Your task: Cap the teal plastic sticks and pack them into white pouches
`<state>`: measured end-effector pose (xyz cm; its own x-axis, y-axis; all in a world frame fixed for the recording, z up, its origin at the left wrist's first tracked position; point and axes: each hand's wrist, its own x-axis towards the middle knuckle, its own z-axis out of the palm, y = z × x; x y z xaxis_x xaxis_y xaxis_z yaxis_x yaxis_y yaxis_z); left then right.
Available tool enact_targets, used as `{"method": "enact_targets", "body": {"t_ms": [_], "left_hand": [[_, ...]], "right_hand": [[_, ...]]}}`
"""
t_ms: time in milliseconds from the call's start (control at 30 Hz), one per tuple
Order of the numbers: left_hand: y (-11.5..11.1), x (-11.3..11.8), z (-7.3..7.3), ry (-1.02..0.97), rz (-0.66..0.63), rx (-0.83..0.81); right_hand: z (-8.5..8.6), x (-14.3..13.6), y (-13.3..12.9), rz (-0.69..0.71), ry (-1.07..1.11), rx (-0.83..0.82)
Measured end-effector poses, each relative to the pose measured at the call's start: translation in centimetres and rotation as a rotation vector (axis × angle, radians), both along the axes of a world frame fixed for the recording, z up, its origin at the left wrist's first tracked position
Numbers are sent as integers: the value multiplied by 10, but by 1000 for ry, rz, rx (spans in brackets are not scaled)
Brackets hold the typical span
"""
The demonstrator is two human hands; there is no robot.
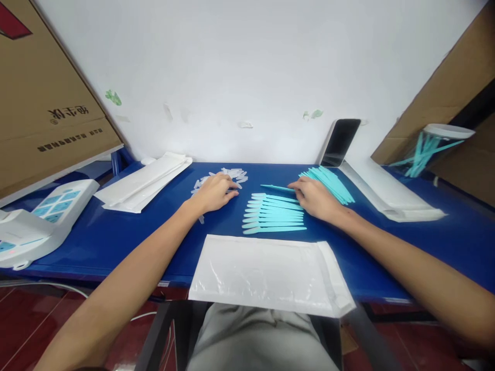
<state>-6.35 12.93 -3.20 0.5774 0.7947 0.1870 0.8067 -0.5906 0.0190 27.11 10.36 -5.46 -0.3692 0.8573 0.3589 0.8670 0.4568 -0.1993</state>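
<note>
My right hand [315,196] pinches the right end of a thin turquoise plastic stick [275,187], whose slim tip points left. Below that stick lies a row of turquoise sticks [280,214] with pale translucent caps on their left ends. A heap of turquoise sticks [330,181] sits just beyond my right hand. My left hand [216,193] rests over a scattered pile of small translucent caps [235,175], its fingers bent and its thumb close to the index finger. Whatever lies under those fingers is hidden.
A white padded pouch [266,273] overhangs the blue table's [170,242] front edge. More pouches lie left [145,180] and right [390,193]. A phone [340,143] leans against the wall. A white keypad device [50,216], a carton [50,103] and a clear tub [429,149] of sticks flank the table.
</note>
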Motion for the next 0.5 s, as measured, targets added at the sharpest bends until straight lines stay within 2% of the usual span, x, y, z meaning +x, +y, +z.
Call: {"method": "enact_targets", "body": {"t_ms": [167, 333, 500], "left_hand": [[-11, 4, 13, 99, 139, 60], [-10, 3, 14, 57, 117, 10], [-9, 8, 7, -121, 46, 53]], "right_hand": [[6, -3, -4, -1, 91, 50], [10, -10, -10, 107, 152, 2], [8, -14, -15, 209, 141, -19]]}}
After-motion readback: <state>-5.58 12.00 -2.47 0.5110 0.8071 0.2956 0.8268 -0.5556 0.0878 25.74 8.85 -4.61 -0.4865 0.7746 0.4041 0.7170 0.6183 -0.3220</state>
